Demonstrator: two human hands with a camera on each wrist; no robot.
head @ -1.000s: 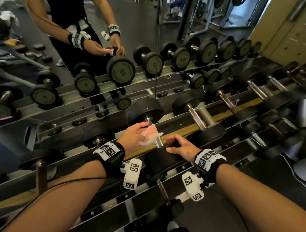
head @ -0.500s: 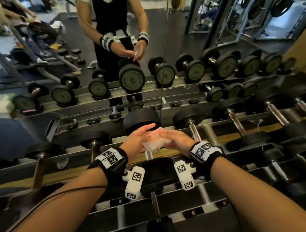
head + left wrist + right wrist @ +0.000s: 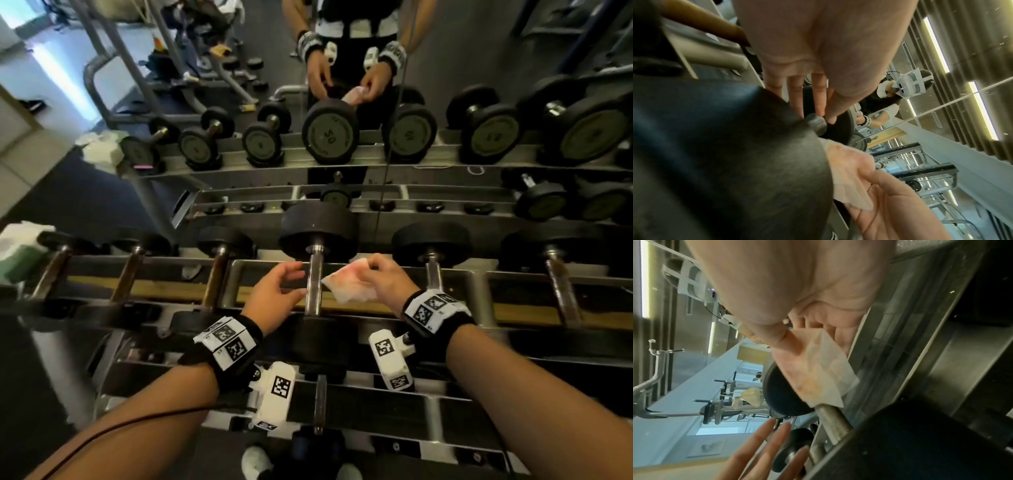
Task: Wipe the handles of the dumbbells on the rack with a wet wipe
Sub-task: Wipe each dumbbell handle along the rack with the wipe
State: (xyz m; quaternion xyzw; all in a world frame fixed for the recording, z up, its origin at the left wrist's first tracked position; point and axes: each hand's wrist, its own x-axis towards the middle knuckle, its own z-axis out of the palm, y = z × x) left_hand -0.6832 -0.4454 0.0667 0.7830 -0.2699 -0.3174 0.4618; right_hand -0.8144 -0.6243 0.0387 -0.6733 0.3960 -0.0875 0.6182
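A black dumbbell lies on the rack [image 3: 486, 274] straight ahead, its steel handle [image 3: 314, 281] bare between the two hands. My left hand [image 3: 297, 278] hovers just left of the handle with relaxed fingers and holds nothing. My right hand [image 3: 369, 271] pinches a crumpled, pink-stained wet wipe [image 3: 346, 287] just right of the handle; the wipe's edge reaches the bar. In the right wrist view the thumb presses the wipe [image 3: 818, 369] against the fingers above the handle [image 3: 831, 420]. The left wrist view shows straight left fingers [image 3: 795, 97] and the wipe [image 3: 846, 175] beside the near weight head [image 3: 735, 162].
More dumbbells [image 3: 433, 274] lie on the same tier to either side, some handles [image 3: 215, 277] rusty. A lower tier holds another handle [image 3: 320, 404]. A mirror [image 3: 445, 68] behind the rack repeats the dumbbells and the person. A white and green pack [image 3: 20, 250] sits far left.
The wipe has passed from my left hand to my right. The left hand let go and moved off the handle; the right hand left the near weight head. The view tilted up.
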